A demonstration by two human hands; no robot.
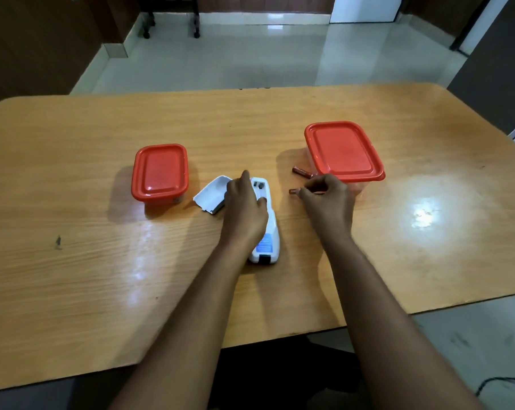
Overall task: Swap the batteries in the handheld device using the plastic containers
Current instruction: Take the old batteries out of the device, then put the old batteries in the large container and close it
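Observation:
A white handheld device (268,232) lies mid-table with its battery bay open at the far end. My left hand (244,205) rests on it, gripping its body. The detached white battery cover (211,194) lies just left of the device. My right hand (327,199) pinches a reddish battery (294,191) low over the table, to the right of the device. A second reddish battery (302,171) lies on the table beyond it. A small red-lidded container (160,172) stands to the left, a larger red-lidded container (343,150) to the right; both are closed.
The wooden table (102,261) has its near edge close to my body and rounded far corners. Beyond it is a tiled floor with chair legs (170,23) at the back. A dark cable (498,383) lies on the floor at lower right.

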